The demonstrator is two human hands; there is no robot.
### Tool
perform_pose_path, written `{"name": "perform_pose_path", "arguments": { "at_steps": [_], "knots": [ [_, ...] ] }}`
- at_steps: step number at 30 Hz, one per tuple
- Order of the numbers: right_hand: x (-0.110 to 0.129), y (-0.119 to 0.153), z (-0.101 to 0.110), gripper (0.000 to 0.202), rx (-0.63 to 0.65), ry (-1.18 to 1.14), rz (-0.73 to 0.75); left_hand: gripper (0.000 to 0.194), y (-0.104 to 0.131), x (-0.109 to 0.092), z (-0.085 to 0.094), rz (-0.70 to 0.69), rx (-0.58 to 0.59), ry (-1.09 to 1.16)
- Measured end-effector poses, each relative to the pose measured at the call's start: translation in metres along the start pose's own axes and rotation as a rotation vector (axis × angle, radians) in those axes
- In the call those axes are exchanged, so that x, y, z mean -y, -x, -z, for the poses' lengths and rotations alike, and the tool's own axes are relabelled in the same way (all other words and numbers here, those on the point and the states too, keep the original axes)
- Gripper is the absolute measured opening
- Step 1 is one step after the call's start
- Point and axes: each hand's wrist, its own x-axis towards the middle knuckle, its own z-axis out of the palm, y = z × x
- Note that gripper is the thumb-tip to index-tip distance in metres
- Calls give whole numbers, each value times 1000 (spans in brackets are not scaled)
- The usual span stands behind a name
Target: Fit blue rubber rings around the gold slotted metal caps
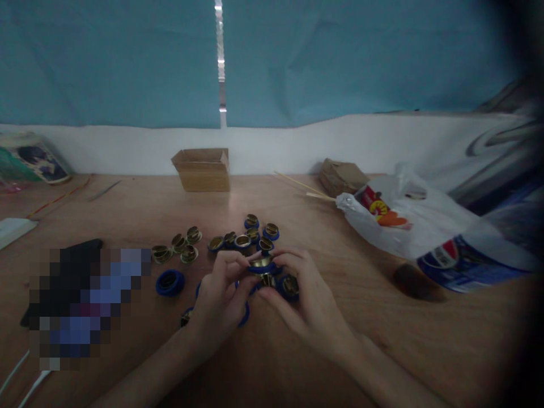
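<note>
My left hand (223, 297) and my right hand (312, 303) meet at the middle of the table. Between their fingertips and thumbs they grip a round brass-coloured metal piece with a blue ring (260, 264) from both sides. Another such piece (290, 285) lies beside my right fingers, and several blue-ringed ones (243, 241) are clustered beyond my hands. To the left, a few brass-coloured pieces without a visible blue ring (189, 254) lie near a blue ring with a dark centre (170, 282). My left hand partly covers other blue parts.
An open cardboard box (205, 174) and a brown package (342, 177) stand by the wall. A plastic bag (429, 212) and a blue Pepsi bottle (471, 263) occupy the right. On the left are a dark object, partly pixelated (80, 266), and a white block with a cable (17, 229).
</note>
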Motion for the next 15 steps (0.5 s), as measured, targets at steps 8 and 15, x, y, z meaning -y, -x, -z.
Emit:
{"name": "perform_pose_path", "arguments": {
  "at_steps": [8,15],
  "knots": [
    [-1,2,1,41,4,-13,15,16,0,1,0,45,-60,35],
    [0,-1,0,26,-49,-7,19,16,0,3,-1,39,-4,-84]
  ]
}}
